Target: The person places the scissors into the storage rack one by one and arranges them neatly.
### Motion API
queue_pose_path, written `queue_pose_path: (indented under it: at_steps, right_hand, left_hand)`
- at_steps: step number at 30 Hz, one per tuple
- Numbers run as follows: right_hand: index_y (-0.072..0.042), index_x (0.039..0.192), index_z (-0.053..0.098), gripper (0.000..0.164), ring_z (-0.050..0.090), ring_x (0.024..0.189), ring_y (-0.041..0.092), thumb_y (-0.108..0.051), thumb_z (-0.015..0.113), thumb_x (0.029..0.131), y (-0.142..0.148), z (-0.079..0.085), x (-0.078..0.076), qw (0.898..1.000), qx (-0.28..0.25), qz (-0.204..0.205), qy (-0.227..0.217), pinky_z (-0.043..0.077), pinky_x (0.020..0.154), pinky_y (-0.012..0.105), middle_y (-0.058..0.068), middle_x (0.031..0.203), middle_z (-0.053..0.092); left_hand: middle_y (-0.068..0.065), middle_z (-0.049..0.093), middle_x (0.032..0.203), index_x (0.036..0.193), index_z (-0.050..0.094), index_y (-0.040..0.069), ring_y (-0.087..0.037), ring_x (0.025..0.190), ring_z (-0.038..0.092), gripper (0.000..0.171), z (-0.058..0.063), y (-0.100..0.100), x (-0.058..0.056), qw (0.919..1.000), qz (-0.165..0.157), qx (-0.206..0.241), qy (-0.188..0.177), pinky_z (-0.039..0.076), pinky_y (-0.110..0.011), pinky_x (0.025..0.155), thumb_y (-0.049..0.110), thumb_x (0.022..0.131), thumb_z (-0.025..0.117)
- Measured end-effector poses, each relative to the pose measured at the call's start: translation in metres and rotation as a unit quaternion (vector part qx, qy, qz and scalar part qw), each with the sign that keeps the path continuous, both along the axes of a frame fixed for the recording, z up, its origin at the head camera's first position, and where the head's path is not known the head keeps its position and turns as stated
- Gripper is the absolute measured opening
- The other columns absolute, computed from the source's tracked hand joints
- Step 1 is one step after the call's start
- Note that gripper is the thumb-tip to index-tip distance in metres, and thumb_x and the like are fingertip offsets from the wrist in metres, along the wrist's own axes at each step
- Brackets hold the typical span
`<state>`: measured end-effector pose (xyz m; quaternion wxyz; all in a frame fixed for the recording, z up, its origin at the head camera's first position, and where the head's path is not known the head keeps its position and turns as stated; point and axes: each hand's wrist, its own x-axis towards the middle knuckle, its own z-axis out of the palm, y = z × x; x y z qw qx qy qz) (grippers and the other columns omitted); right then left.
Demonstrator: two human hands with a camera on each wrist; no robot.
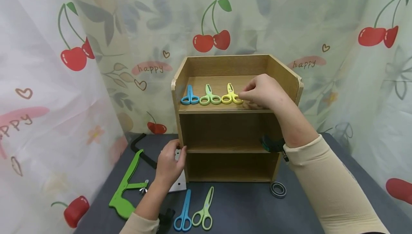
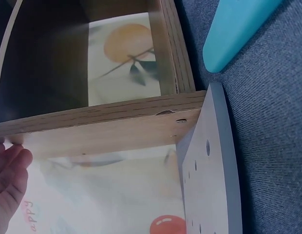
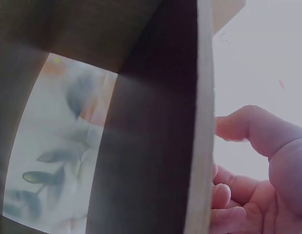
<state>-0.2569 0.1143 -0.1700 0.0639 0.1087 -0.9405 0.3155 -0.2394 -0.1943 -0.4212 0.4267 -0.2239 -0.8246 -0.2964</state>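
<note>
A three-tier wooden shelf point(image 1: 225, 111) stands at the middle of the table. Blue scissors point(image 1: 190, 98), light green scissors point(image 1: 210, 97) and yellow scissors point(image 1: 229, 96) lie side by side on its top tier. My right hand point(image 1: 265, 89) pinches the right handle ring of the yellow pair, though its fingertips are partly hidden. In the right wrist view, the thumb point(image 3: 248, 124) shows behind a pale board edge. The left hand point(image 1: 170, 164) rests its fingertips against the shelf's left side panel, also seen in the left wrist view with relaxed fingers point(image 2: 14, 168).
In front of the shelf lie blue scissors point(image 1: 184, 212) and green scissors point(image 1: 204, 210). A bright green tool point(image 1: 125, 189) and a black bent bar point(image 1: 145, 155) lie left, near a white perforated plate point(image 1: 179, 184). A metal ring point(image 1: 278, 189) sits by the shelf's right foot.
</note>
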Motion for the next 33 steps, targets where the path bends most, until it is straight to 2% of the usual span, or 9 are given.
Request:
queue_pose_path:
  at_steps: [6,9,20,33]
  right_hand:
    - [-0.007,0.104,0.079,0.028,0.058,0.088,0.024,-0.027,0.066,0.089,0.002,-0.003,0.016,0.999,-0.003,-0.004,0.037,0.046,0.073,0.036,0.008,0.101,0.072]
    - [-0.009,0.105,0.079,0.028,0.058,0.094,0.025,-0.029,0.066,0.09,0.004,-0.006,0.025,0.999,-0.012,-0.002,0.052,0.046,0.078,0.039,0.007,0.104,0.073]
    - [-0.01,0.106,0.078,0.028,0.057,0.086,0.021,-0.035,0.07,0.094,0.012,-0.017,0.059,0.994,-0.058,-0.004,0.091,0.044,0.074,0.036,0.004,0.092,0.068]
    - [-0.012,0.098,0.078,0.016,0.059,0.074,0.018,-0.027,0.071,0.094,0.017,-0.037,0.104,0.988,-0.086,0.02,0.13,0.044,0.066,0.028,0.002,0.079,0.064]
  left_hand:
    - [-0.013,0.068,0.102,0.11,0.066,0.0,-0.027,0.089,0.067,0.019,0.0,0.0,-0.001,1.0,0.001,0.002,-0.003,0.058,-0.043,0.075,0.011,0.096,0.072]
    - [-0.013,0.068,0.102,0.11,0.066,0.0,-0.026,0.089,0.067,0.019,0.0,0.0,-0.001,1.0,0.002,0.002,-0.004,0.058,-0.043,0.075,0.011,0.096,0.071]
    - [-0.013,0.069,0.105,0.112,0.066,0.0,-0.025,0.091,0.067,0.021,-0.001,0.0,-0.001,1.0,0.003,0.002,-0.001,0.057,-0.042,0.074,0.011,0.096,0.071]
    - [-0.013,0.069,0.106,0.112,0.067,0.0,-0.025,0.09,0.067,0.02,-0.002,0.001,-0.001,1.0,0.002,0.004,0.008,0.057,-0.043,0.073,0.011,0.096,0.071]
